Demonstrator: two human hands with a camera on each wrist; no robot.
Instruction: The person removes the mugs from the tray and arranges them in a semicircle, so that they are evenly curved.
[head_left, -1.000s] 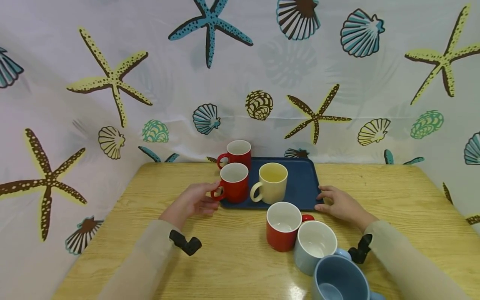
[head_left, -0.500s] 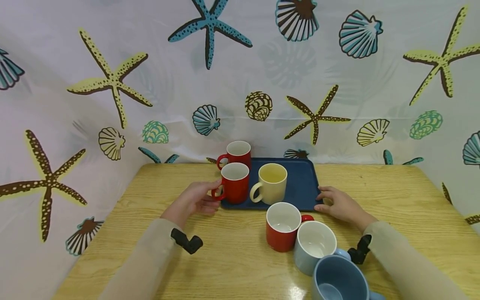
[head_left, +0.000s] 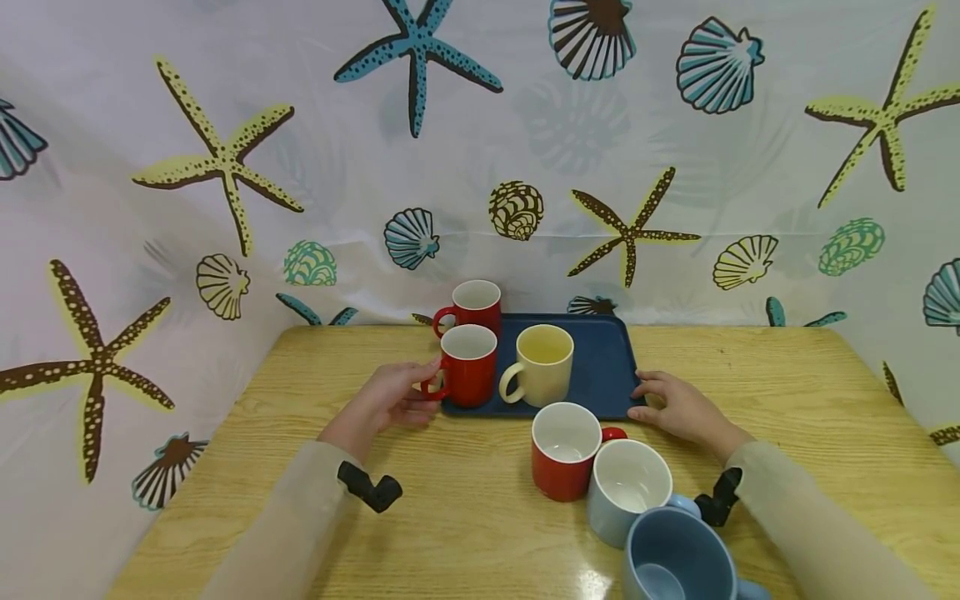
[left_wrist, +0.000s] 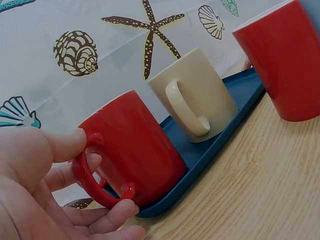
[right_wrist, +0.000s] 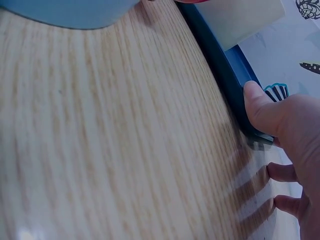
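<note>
Standing on the front left of a dark blue tray (head_left: 603,375) is a red mug (head_left: 469,371) with a white inside. My left hand (left_wrist: 45,185) holds its handle, thumb on top and a fingertip showing through the loop. A cream mug (head_left: 543,371) sits beside it on the tray, handle toward the left front. Behind, another red mug (head_left: 480,310) stands at the back left, its base hidden. At the tray's front right corner my right hand (head_left: 678,412) touches the edge; in the right wrist view the thumb (right_wrist: 257,102) rests on the rim, other fingers spread lower.
In front of the tray stands a third red mug (head_left: 564,467). Next to it are a pale blue mug (head_left: 618,517) with a white inside and a darker blue mug (head_left: 678,558), close between me and the right forearm. A patterned cloth (head_left: 480,167) hangs behind the wooden table (head_left: 300,383).
</note>
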